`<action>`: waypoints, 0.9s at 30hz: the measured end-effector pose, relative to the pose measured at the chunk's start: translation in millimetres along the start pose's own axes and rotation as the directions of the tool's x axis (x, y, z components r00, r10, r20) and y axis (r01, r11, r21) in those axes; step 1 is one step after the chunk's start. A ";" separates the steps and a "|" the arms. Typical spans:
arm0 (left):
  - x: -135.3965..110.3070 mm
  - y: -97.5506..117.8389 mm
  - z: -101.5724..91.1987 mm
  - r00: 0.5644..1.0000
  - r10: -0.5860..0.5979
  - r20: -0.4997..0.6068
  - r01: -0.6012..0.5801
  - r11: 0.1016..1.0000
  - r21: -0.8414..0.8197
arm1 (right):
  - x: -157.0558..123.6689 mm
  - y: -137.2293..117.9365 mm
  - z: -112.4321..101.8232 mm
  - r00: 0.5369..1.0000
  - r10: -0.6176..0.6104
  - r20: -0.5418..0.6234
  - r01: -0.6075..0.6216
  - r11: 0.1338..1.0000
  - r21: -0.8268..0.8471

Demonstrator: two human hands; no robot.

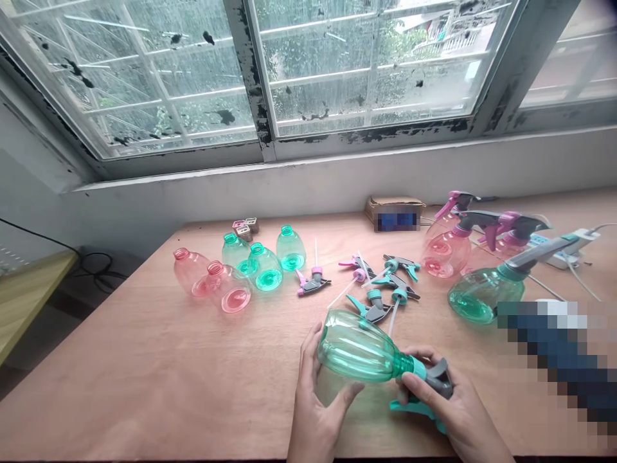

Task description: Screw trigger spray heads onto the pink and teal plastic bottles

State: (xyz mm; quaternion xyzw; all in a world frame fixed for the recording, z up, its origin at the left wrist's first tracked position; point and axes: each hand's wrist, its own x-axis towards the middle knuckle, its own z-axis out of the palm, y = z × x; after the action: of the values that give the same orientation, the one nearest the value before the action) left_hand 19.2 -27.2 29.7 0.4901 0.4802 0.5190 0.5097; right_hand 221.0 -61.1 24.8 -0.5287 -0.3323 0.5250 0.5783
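A clear green spray bottle (pixel 359 347) lies tilted on its side in the air above the table's front, its base to the left. Fixed at its neck is a grey and turquoise trigger sprayer (pixel 436 378). My right hand (pixel 446 399) is closed around the sprayer's collar, thumb on the near side, with the turquoise trigger pointing down. At the bottle's base, my left hand (pixel 318 392) is cupped with fingers and thumb spread apart. Whether its fingertips touch the plastic I cannot tell.
Headless green bottles (pixel 267 269) and pink bottles (pixel 230 288) stand at left. Loose trigger sprayers (pixel 375 307) with tubes lie mid-table. On the right are pink spray bottles (pixel 446 251), a green spray bottle (pixel 482 292) and a power strip (pixel 562 251). A cardboard box (pixel 395 206) sits by the wall.
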 end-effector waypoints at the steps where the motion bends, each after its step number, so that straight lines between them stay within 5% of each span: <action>1: -0.4 1.5 0.0 1.000 -0.003 -0.002 0.003 1.000 -0.007 | -0.1 0.3 0.3 1.000 0.001 0.003 -0.001 1.000 0.005; 8: -2.1 15.5 3.7 1.000 -0.029 -0.001 0.029 0.997 -0.072 | -0.7 1.7 -0.8 1.000 -0.001 0.011 0.002 0.999 -0.048; 19: -1.7 0.0 2.2 0.999 0.030 -0.039 -0.031 0.999 -0.021 | 1.1 2.0 -3.6 1.000 0.021 0.014 -0.022 0.999 0.043; 27: -2.9 14.7 1.9 0.999 -0.036 0.029 0.039 0.993 -0.112 | -0.4 2.3 -0.9 1.000 -0.003 0.010 0.004 0.999 -0.038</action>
State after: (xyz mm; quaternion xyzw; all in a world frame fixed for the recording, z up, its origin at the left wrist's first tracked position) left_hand 20.3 -30.4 44.4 0.4583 0.4524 0.5290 0.5527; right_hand 221.2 -62.0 22.5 -0.5363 -0.3459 0.5202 0.5676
